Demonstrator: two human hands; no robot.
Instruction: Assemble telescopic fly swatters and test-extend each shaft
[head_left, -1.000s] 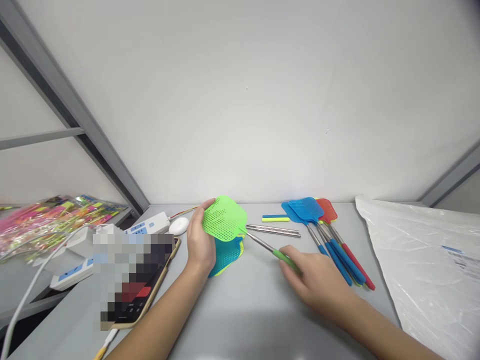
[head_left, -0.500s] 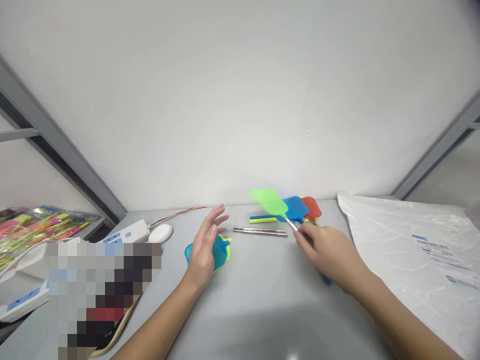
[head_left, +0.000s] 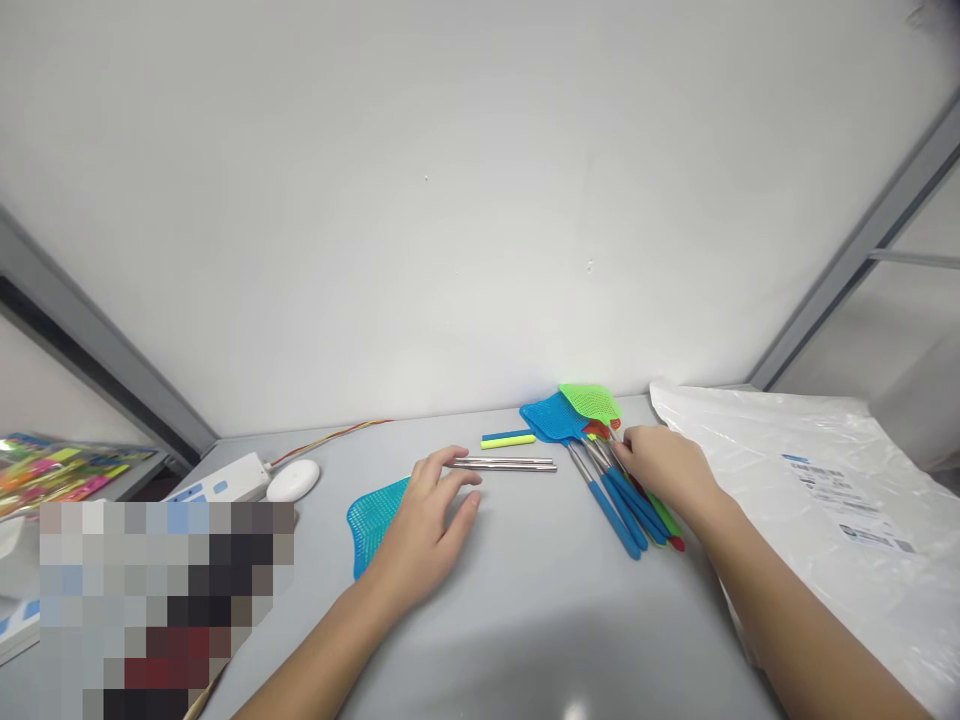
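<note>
My right hand (head_left: 666, 462) has its fingers closed on the metal rod of a green fly swatter (head_left: 594, 402), which lies over the other swatters. Beneath it are a blue swatter head (head_left: 553, 416) and bits of red, with several metal shafts and blue handles (head_left: 616, 517) fanned toward me. My left hand (head_left: 433, 515) is held palm down, fingers apart, its fingertips at the left end of some thin metal rods (head_left: 510, 464). Whether they touch the rods I cannot tell. A loose blue swatter head (head_left: 373, 520) sits partly hidden under that hand.
Behind the rods lie a blue and a yellow handle tube (head_left: 508, 439). A white plastic mailer bag (head_left: 810, 480) covers the right side. At left are a round white device (head_left: 292, 481), a power strip (head_left: 225, 480), a blurred-out area and colourful packets (head_left: 60, 480).
My right hand has lowered the green swatter rightward onto the pile. My left hand has come down from above the loose head toward the metal rods. The view has shifted slightly.
</note>
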